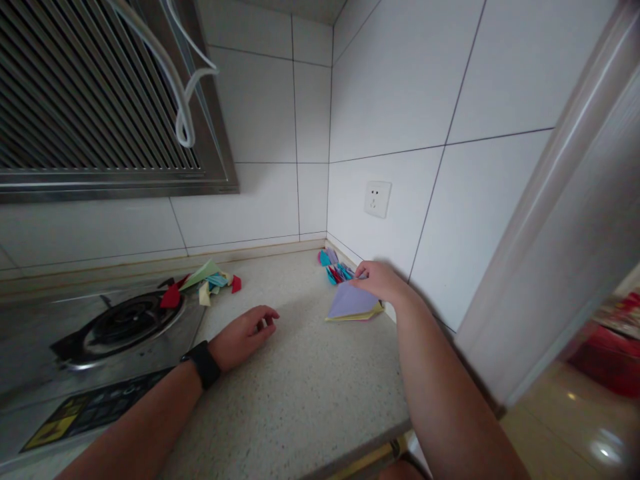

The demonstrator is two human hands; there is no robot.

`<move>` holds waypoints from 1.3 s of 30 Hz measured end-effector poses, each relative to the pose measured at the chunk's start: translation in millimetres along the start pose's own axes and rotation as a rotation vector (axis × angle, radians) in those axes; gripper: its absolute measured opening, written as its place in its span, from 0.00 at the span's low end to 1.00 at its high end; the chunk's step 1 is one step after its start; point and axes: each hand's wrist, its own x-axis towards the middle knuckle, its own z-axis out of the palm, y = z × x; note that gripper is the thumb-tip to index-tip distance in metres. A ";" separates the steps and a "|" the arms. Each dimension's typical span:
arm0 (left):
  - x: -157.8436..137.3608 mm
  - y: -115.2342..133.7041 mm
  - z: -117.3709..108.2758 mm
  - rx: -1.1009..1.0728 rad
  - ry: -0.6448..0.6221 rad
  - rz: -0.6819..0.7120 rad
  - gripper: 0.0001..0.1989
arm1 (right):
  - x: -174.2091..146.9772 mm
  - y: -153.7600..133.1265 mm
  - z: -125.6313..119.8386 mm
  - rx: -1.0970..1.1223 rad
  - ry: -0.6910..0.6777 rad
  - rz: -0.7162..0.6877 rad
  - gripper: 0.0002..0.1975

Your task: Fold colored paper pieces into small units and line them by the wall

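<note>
Burner (125, 323): far left, its rim partly overlapped by a red piece.
Paper scraps (216, 281): red, green, blue and cream, in a loose heap where hob meets counter.
Left hand (247, 335): over the countertop (295, 373), fingers loosely curled, holding nothing (a black watch (203, 363) circles the wrist).
Folded pieces (339, 272): blue, red and purple, bunched near the wall corner.
Paper stack (353, 301): purple on top, yellow below, on the countertop just before those pieces.
Right hand (381, 280): fingertips at the stack's far edge; whether they pinch it, I cannot tell.

It's a kitchen, w/ gas hob (125, 325), hood (75, 100) & tiled walls (400, 87)
</note>
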 end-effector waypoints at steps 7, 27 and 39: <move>-0.1 -1.3 0.4 0.028 -0.015 0.010 0.15 | -9.2 -7.5 -5.1 -0.133 -0.105 -0.042 0.16; -0.2 3.0 -2.1 0.100 -0.047 0.029 0.13 | -10.1 -20.4 23.6 -0.376 -0.441 -0.199 0.10; -2.3 8.9 -8.3 0.251 -0.055 0.153 0.12 | -4.7 -14.0 28.3 -0.344 -0.432 -0.223 0.06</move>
